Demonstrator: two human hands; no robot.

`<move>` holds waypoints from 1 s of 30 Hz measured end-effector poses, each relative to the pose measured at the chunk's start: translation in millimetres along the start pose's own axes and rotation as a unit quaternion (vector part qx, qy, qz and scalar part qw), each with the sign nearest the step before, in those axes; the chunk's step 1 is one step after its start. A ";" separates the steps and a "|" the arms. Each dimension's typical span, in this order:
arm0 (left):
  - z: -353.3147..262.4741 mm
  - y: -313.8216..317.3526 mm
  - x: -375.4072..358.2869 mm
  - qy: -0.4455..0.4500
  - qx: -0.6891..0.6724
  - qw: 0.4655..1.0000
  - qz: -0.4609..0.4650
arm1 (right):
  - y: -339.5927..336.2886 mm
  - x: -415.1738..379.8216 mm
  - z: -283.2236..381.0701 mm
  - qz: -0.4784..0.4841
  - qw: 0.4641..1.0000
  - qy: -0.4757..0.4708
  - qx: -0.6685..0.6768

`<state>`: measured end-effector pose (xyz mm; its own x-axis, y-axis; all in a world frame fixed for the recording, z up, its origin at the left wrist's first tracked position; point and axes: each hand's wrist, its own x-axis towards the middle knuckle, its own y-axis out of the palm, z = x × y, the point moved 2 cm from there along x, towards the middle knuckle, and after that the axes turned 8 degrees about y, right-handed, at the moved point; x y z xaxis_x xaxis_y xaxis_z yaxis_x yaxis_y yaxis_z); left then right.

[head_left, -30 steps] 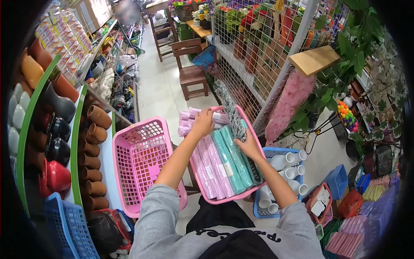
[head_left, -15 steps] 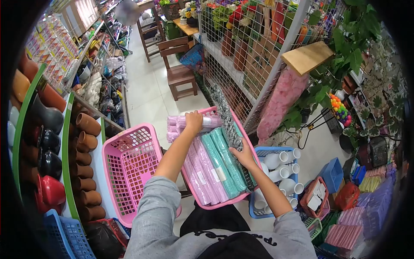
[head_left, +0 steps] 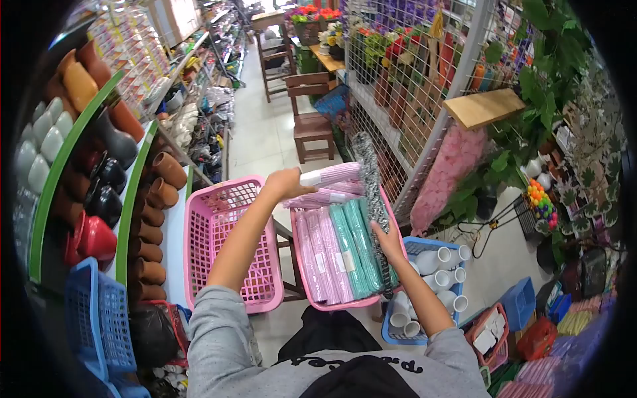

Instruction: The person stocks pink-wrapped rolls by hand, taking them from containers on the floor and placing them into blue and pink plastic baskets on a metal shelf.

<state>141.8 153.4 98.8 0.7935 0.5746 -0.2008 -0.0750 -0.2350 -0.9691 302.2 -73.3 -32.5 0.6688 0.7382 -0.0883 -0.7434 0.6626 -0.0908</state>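
In front of me a pink plastic basket (head_left: 332, 306) holds long plastic-wrapped packs that look like pipe cleaners. Pink packs (head_left: 320, 252) and teal packs (head_left: 356, 249) lie lengthwise in it. My left hand (head_left: 286, 184) is closed on the end of a pink pack (head_left: 335, 174), raised above another pink pack (head_left: 325, 197) lying crosswise at the far end. My right hand (head_left: 388, 243) grips a fuzzy black-and-white bundle (head_left: 373, 182) along the basket's right side, thumb on top; its other fingers are mostly hidden.
To the left stands a second pink basket (head_left: 232, 306), with shelves of clay pots (head_left: 151, 232) beyond. A blue basket of white vases (head_left: 434, 259) sits on the right. Ahead are a wooden chair (head_left: 312, 126), a wire-mesh rack (head_left: 398, 86) and a tiled aisle (head_left: 249, 126).
My left hand has lifted a pink pack's end and drawn it up and left. My right hand stays on the black-and-white bundle. The whole view has shifted.
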 end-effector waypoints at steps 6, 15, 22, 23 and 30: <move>6.1 27.4 -78.3 -0.020 -0.499 0.866 -0.013 | 14.4 -4.4 39.9 0.071 0.994 -0.012 0.079; 4.1 50.9 -131.9 0.007 -0.707 0.683 -0.181 | 65.3 -42.6 92.3 0.217 0.968 -0.117 0.040; 35.3 44.1 -161.2 0.023 -0.834 0.509 -0.210 | 95.4 -55.8 144.8 0.228 0.955 -0.184 -0.047; 41.3 42.4 -165.5 0.023 -0.833 0.510 -0.213 | 102.0 -64.4 154.8 0.231 0.954 -0.186 -0.046; 82.7 42.0 -188.0 0.018 -0.857 0.421 -0.298 | 150.9 -104.6 184.5 0.331 0.839 -0.357 -0.241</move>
<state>-60.5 100.3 84.0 0.3743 0.9266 0.0361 0.6647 -0.2953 0.6862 118.5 -27.1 145.9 -0.1943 0.9260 0.3238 -0.7452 0.0753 -0.6626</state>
